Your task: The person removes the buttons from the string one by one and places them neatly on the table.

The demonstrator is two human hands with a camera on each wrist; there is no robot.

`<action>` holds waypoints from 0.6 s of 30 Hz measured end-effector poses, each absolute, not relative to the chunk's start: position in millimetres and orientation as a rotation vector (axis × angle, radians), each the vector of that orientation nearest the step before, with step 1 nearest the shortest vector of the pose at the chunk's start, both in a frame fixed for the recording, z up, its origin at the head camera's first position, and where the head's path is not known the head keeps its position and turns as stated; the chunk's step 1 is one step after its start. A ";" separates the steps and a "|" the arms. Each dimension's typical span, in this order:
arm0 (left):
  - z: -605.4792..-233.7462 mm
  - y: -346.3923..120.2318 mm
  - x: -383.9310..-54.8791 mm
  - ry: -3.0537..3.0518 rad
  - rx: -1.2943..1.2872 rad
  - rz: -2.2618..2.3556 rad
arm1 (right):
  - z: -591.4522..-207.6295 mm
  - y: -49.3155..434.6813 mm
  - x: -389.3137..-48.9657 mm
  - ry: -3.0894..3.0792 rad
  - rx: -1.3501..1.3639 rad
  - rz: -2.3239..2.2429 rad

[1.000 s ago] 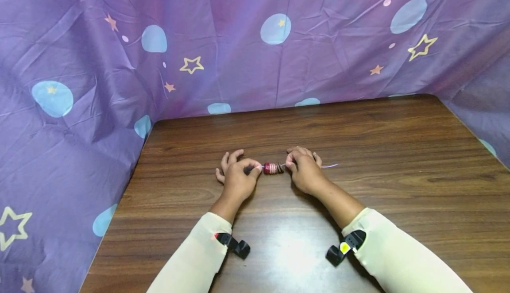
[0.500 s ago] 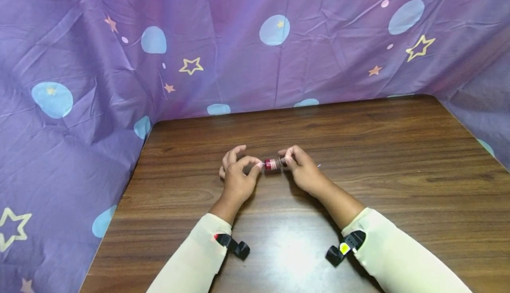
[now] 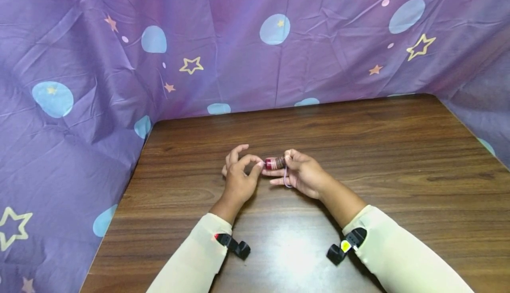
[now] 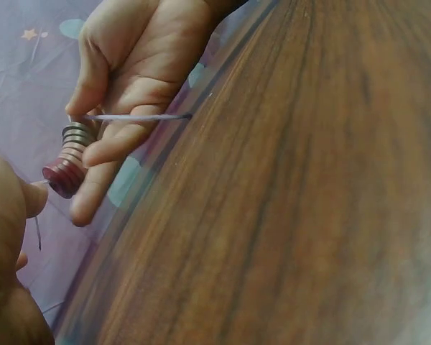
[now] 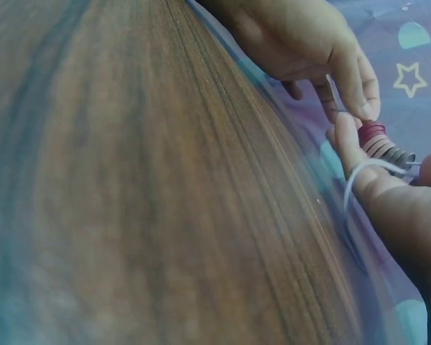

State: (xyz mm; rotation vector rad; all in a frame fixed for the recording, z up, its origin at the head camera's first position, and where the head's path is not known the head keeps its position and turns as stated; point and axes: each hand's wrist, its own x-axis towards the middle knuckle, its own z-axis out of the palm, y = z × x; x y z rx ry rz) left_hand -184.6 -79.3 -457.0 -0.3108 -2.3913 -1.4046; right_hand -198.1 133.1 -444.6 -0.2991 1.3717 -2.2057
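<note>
A short row of round discs, red at one end, pink in the middle and dark grey-brown at the other, is threaded on a pale purple string. My left hand pinches the string close to the red end, its other fingers spread. At the dark end, the thumb and forefinger of my right hand pinch the string, palm turned up. The other right fingers stretch beneath the discs. The string's loose end hangs across the right palm, as the right wrist view shows.
A brown wood-grain table lies under both hands. Behind it and to the sides hangs a purple cloth with stars and blue spots. Black cameras are strapped on both pale sleeves.
The right hand has turned from palm down to palm up, its fingers now under the discs. The string's free end, earlier trailing to the right, now hangs by the right palm.
</note>
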 end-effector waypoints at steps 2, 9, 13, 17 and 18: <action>-456.8 -79.6 -184.6 -2.394 -0.316 -1.410 | -443.8 133.5 -197.8 1.330 -0.299 -2.219; -457.1 -80.1 -184.8 -2.397 -0.327 -1.426 | -441.6 133.8 -195.7 1.228 -0.284 -2.261; -457.8 -80.1 -184.4 -2.396 -0.337 -1.429 | -441.1 133.2 -195.5 1.192 -0.292 -2.262; -457.8 -79.8 -184.4 -2.394 -0.352 -1.428 | -442.1 132.4 -196.2 1.248 -0.312 -2.245; -457.8 -79.8 -184.4 -2.395 -0.355 -1.428 | -442.6 132.2 -196.4 1.273 -0.315 -2.238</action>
